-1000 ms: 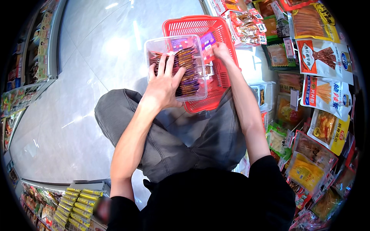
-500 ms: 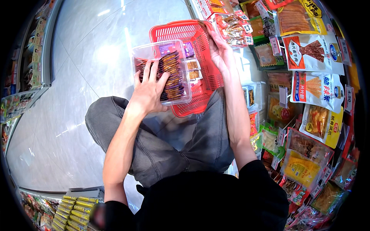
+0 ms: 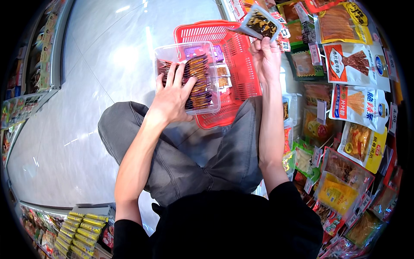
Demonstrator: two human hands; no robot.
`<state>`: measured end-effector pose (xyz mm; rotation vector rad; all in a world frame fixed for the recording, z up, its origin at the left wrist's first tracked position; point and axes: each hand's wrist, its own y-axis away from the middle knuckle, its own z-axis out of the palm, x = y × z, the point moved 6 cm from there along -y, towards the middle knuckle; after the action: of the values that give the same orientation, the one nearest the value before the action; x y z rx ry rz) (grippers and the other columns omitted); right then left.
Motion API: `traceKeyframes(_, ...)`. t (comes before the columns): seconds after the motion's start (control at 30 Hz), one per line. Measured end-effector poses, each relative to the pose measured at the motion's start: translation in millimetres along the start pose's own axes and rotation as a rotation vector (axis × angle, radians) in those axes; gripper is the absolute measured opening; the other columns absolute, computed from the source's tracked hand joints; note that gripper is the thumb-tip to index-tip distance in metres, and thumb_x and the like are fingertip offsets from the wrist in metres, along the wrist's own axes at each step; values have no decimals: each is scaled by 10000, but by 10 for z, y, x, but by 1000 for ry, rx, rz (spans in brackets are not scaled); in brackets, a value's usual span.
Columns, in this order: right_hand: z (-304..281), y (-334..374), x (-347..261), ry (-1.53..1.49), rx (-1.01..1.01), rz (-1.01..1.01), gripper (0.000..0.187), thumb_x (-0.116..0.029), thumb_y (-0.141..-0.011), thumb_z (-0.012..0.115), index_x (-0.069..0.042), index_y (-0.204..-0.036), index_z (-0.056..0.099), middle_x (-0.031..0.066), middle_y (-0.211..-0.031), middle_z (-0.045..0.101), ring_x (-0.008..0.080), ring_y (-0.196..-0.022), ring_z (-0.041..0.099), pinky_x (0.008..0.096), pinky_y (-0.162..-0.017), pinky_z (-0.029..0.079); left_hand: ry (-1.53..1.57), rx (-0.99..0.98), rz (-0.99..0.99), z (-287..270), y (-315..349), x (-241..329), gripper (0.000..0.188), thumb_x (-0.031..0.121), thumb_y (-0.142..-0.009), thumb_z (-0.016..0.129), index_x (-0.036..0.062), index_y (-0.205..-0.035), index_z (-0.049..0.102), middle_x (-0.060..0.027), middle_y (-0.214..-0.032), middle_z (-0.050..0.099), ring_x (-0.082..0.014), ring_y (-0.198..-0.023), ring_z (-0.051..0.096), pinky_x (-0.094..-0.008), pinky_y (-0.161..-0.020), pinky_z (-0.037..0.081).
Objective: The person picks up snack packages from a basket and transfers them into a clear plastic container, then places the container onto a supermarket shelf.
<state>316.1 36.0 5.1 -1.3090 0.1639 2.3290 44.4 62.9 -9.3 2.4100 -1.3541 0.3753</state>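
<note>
My left hand (image 3: 172, 95) lies with spread fingers on a row of small dark snack packets (image 3: 200, 84). They stand close together in a clear plastic tub (image 3: 217, 93), which sits over the left side of a red shopping basket (image 3: 249, 93). In my right hand (image 3: 266, 60), raised at the basket's far right corner, is a snack packet (image 3: 263, 23) with a pale border and dark and golden contents. Fingers and thumb pinch its lower edge. Small purple packets (image 3: 218, 53) and white packets (image 3: 223, 82) lie inside the basket.
Shelves of bagged snacks run along my right, among them a white bag (image 3: 357, 64) and a yellow-edged bag (image 3: 362, 144), with price tags (image 3: 321, 113) sticking out. Yellow packets (image 3: 86, 231) stand at the lower left. My bent knees (image 3: 123, 125) flank the basket's near end.
My right hand has come away from the basket's right rim and now holds up a snack packet. The tub, basket and left hand appear slightly further right in view.
</note>
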Motion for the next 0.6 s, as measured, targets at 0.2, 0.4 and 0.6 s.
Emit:
traceKeyframes(0.2, 867, 165, -426, 1266, -112, -596, 257, -173, -827, 760, -30, -1037, 722, 112, -1170, 604, 244, -1132, 527, 366, -945, 449, -33, 25, -5, -39, 17, 17, 1037, 375, -477, 909, 122, -1353, 413, -268, -1527, 247, -444, -1450, 202, -630, -1097, 257)
traceKeyframes(0.4, 1489, 149, -110, 1362, -483, -584, 174, -67, -817, 665, -23, -985, 664, 119, -955, 674, 296, -971, 628, 406, -943, 433, -26, 35, -2, -26, 28, -2, 1063, 381, -469, 906, 121, -1378, 421, -267, -1541, 226, -438, -1454, 201, -638, -1094, 259)
traceKeyframes(0.6, 1806, 119, 323, 1692, -701, -706, 101, -111, -766, 645, -75, -859, 631, 60, -840, 648, 247, -884, 628, 390, -858, 449, -58, 1, -14, 8, 14, -11, 1090, 433, -473, 911, 129, -1400, 422, -274, -1546, 220, -442, -1460, 183, -652, -1089, 252)
